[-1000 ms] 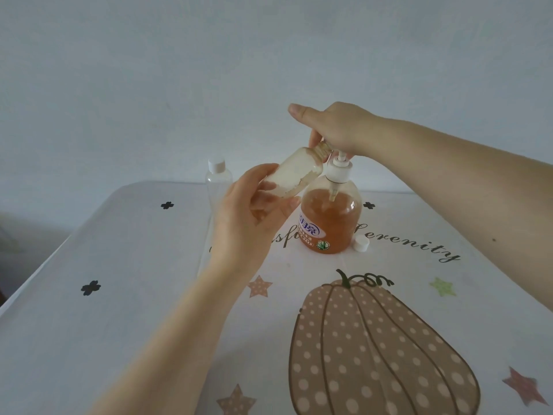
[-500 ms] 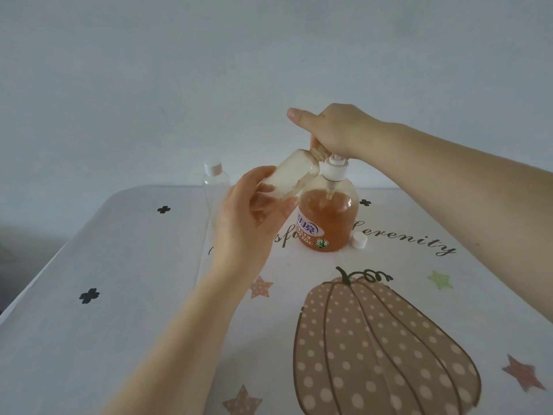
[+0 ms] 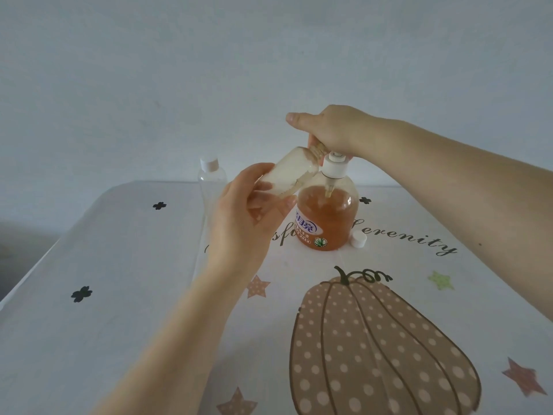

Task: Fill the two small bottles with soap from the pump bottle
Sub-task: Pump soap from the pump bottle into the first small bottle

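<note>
- A white table (image 3: 125,295), covered by a cloth printed with a dotted pumpkin, holds everything; spilled soap would stain it.
- A round clear pump bottle of orange soap (image 3: 327,217) stands mid-table. The right hand (image 3: 332,130) presses on its white pump head, fingers curled down over it; a hard push could tip it.
- A small clear plastic bottle, tilted (image 3: 287,175), is gripped by the left hand (image 3: 245,217), mouth up at the hidden spout; misalignment would send soap down the outside.
- A second small clear bottle, white-capped (image 3: 212,181), stands behind, untouched.
- A loose white cap (image 3: 359,239) beside the pump bottle could roll away.
</note>
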